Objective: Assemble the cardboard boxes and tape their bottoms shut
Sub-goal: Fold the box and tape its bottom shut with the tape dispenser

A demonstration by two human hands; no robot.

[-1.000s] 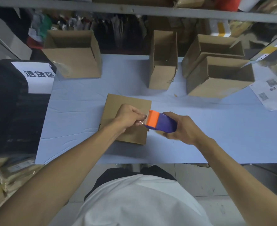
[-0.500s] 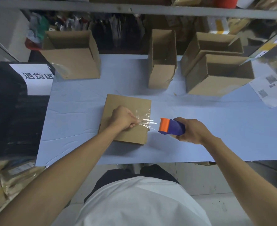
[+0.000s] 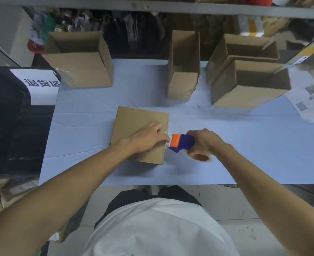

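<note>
On the blue surface (image 3: 89, 115) the upturned cardboard box (image 3: 134, 126) lies under the left hand (image 3: 148, 138), fingers flat pressing tape at its right edge, while the right hand (image 3: 206, 143), curled round the tape dispenser (image 3: 182, 142), sits just beside that edge.

Quick count: five cardboard boxes on the table, four open ones along the back (image 3: 82, 69) (image 3: 184, 71) (image 3: 243, 50) (image 3: 248, 85) and one upside-down one (image 3: 134, 126) up front. One tape dispenser (image 3: 182, 143), one printed sheet (image 3: 307, 102), two hands (image 3: 148, 139) (image 3: 206, 143).
</note>
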